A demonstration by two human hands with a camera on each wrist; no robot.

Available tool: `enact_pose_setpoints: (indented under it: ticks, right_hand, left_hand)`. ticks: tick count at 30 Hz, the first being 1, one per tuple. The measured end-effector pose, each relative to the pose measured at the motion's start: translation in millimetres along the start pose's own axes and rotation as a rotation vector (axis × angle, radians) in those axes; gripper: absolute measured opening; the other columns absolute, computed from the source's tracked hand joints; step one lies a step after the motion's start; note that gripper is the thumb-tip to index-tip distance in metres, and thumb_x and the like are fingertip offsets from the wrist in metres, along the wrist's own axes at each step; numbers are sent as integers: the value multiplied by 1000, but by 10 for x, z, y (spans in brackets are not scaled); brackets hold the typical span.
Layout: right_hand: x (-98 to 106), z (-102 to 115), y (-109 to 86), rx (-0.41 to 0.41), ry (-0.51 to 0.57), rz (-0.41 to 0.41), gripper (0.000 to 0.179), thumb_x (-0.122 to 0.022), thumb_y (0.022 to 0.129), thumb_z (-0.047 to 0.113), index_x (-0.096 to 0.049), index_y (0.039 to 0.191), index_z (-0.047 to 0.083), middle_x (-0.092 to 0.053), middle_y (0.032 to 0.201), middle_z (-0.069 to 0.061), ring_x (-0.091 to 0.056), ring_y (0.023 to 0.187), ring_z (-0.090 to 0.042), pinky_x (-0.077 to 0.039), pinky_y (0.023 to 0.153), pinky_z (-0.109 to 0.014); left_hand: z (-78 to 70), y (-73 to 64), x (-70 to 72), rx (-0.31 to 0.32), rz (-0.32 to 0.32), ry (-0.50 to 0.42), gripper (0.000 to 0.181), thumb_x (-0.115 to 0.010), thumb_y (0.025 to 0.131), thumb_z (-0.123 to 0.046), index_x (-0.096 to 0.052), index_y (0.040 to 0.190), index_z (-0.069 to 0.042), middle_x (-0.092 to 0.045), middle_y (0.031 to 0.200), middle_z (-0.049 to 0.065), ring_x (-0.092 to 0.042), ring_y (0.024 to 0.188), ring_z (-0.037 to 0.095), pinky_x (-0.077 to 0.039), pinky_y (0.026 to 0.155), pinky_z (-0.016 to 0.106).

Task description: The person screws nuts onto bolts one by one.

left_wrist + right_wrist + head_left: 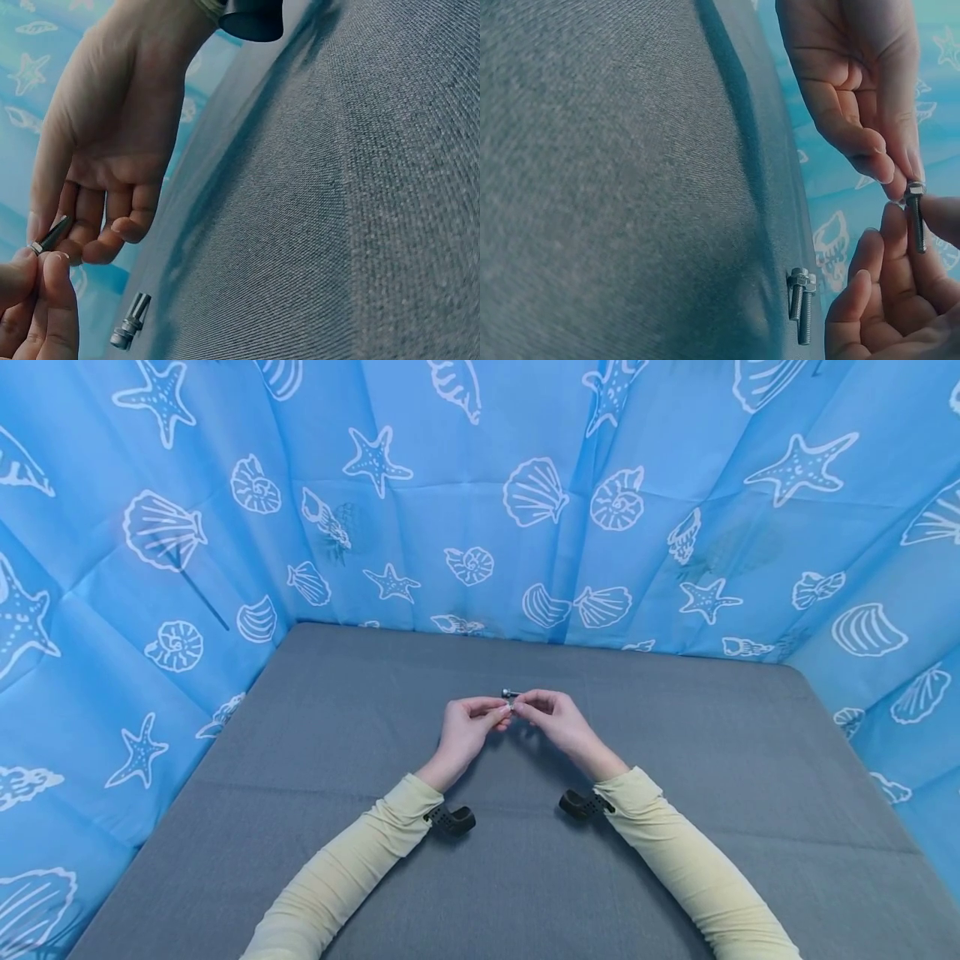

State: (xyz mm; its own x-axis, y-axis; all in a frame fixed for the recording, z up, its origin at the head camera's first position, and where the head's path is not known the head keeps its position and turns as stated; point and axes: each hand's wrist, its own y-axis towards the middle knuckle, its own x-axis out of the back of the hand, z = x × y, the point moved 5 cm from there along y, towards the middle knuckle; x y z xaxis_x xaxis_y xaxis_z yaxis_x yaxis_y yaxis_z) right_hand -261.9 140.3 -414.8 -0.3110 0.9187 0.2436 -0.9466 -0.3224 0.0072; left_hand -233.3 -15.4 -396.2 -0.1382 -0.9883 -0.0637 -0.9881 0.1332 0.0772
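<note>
Both hands meet over the table around one small metal bolt [918, 221]. Its hexagonal end sits at the thumb and fingertips of my left hand [462, 732], which pinch it. From there the threaded shank, also seen in the left wrist view as a bolt [54, 233], points toward the palm of my right hand [558, 722]. My right thumb and index finger pinch the bolt from the other side, the remaining fingers loosely bent. Just beyond the fingertips, two more bolts [802, 306] lie side by side on the table, partly hidden by the hands in the head view.
A grey cloth covers the table [495, 877], with a fold line across it. Blue curtains [465, 502] printed with shells and starfish stand around the back and sides. Black wrist cameras [452, 820] hang inside both cuffs, low over the cloth.
</note>
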Motion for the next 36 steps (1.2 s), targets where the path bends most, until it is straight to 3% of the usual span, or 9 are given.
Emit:
enact_pose_setpoints:
  ticks: [8,19,26,29,36]
  right_hand:
    - [-5,-7,3,-14,6,7,26,-60,97,18,-63,109,-4,-65,103,-12,-56,100,-36,-48,87,-50]
    - [-1,-9,34,-32,22,27,30,-54,100,22,-62,110,-6,-65,100,-13,-57,100,-34,-46,89,-51]
    - [14,14,12,-31,30,26,27,-63,94,17,-62,112,-3,-63,109,-13,-59,98,-22,-47,89,-43]
    - [9,-1,4,-45,20,27,26,-65,94,17,-63,111,-1,-63,110,-12,-59,101,-23,-47,89,-39]
    - [-13,-24,5,-46,18,31,29,-58,98,21,-63,111,-4,-65,105,-11,-59,97,-24,-47,91,-49]
  left_hand:
    - [249,124,20,-12,-10,-24,25,-65,91,-3,-64,109,14,-68,97,27,-66,89,41,-58,76,38]
    - [246,134,10,-22,-48,-27,23,-67,89,-4,-67,105,12,-70,91,20,-70,77,25,-59,71,32]
    - [247,113,10,2,-58,-57,20,-66,90,-2,-68,104,11,-71,90,18,-70,75,21,-59,71,32]
    - [241,107,8,7,-55,-61,20,-65,90,-2,-67,105,12,-71,91,18,-70,75,20,-59,72,32]
    - [253,115,7,-1,-47,-54,24,-64,91,-4,-65,108,14,-69,93,23,-70,80,28,-59,74,35]
